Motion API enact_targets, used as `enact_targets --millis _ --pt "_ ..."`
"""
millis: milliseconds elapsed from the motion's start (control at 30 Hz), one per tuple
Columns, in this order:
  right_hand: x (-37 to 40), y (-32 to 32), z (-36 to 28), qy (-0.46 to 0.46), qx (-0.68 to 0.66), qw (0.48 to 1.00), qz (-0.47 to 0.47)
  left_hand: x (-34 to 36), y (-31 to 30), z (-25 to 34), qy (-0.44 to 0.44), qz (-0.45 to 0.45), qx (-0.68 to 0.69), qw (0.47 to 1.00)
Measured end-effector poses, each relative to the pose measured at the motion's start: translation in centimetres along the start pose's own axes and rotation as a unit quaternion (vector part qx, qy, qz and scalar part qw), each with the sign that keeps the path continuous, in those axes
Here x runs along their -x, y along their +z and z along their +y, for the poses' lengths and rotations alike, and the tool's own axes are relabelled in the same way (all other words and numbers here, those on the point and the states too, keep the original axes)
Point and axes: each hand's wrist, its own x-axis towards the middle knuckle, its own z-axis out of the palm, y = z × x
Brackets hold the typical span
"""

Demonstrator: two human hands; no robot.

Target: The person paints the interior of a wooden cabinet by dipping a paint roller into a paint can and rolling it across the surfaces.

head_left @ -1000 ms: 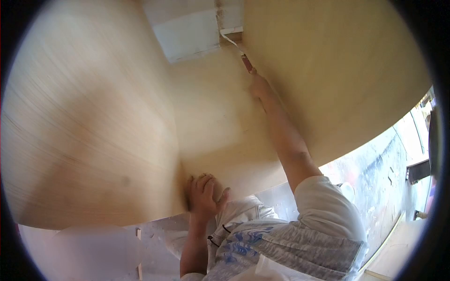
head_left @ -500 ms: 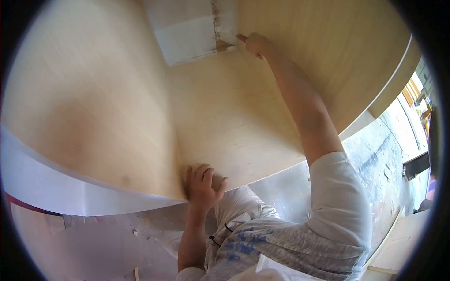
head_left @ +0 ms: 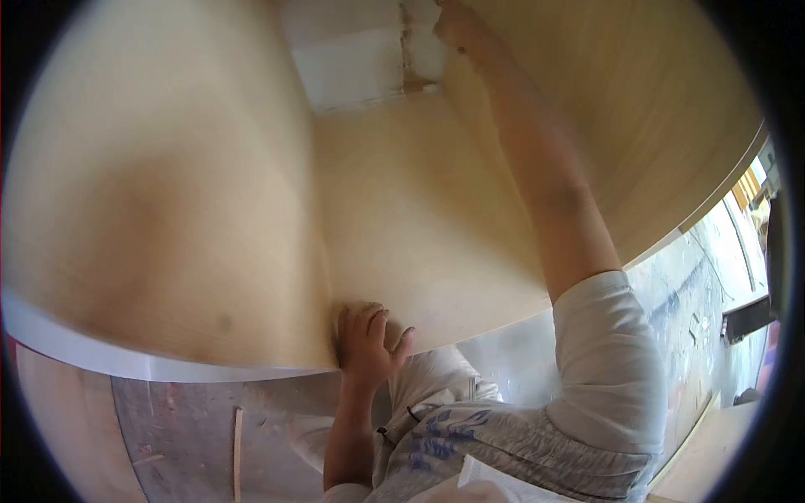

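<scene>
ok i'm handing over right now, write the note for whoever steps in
Left hand: flat, fingers spread, braced on the near edge of the bottom panel where it meets the left panel.
Right hand: arm stretched to the corner seam at the back; blurred, grip unclear.
Done: seam looks coated, brownish, beside the white back panel.
Left: probably the seam's upper stretch, out of view.

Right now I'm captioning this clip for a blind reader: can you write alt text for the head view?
A person reaches into a pale wooden cabinet, right hand stretched to the seam beside its white back panel; blur hides whether it holds anything. Their left hand rests flat on the cabinet's front edge.
</scene>
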Motion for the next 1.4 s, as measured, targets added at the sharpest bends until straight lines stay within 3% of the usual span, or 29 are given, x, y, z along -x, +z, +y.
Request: enact_targets --millis 100,233,333,467,667,833,867,933,1033,1167,1233,1400 --pt "5.8 4.2 1.6 0.042 -0.017 0.998 -0.031 -0.1 -0.2 0.7 -0.01 -0.007 -0.011 1.0" --pt "13.6 5.9 2.6 0.176 0.004 0.968 -0.179 -0.5 -0.5 1.1 -0.009 -0.01 -0.003 1.0" --pt "15.2 12.0 6.8 0.207 0.078 0.957 -0.187 -0.5 -0.5 1.0 -0.006 -0.02 -0.007 1.0" --pt "16.6 12.1 7.2 0.132 0.122 0.96 -0.216 -0.3 0.0 0.6 -0.006 -0.01 -0.006 1.0" --pt "14.8 4.2 5.6 0.169 0.069 0.955 -0.232 -0.4 0.1 0.7 -0.008 -0.01 -0.006 1.0" --pt "15.6 0.2 4.4 0.251 -0.26 0.897 -0.254 -0.4 -0.1 1.2 -0.016 0.0 0.003 1.0" --pt "16.1 0.4 3.6 0.248 -0.259 0.897 -0.259 -0.4 -0.1 1.1 -0.022 0.002 0.002 1.0" --pt "16.8 1.1 1.8 0.291 -0.402 0.83 -0.254 -0.3 -0.2 1.1 -0.024 0.004 0.01 1.0" --pt "15.0 5.3 0.7 0.289 -0.404 0.799 -0.337 -0.1 0.1 0.7 -0.01 0.013 0.0 1.0" --pt "13.1 11.1 -1.5 0.259 -0.367 0.813 -0.371 0.2 0.3 0.4 -0.005 0.009 -0.014 1.0" --pt "12.8 12.6 -1.3 0.243 -0.36 0.839 -0.327 0.1 0.2 0.4 -0.017 0.003 -0.005 1.0" --pt "14.4 9.0 4.2 0.298 -0.324 0.854 -0.278 -0.3 0.5 0.8 -0.027 -0.018 0.008 0.999"
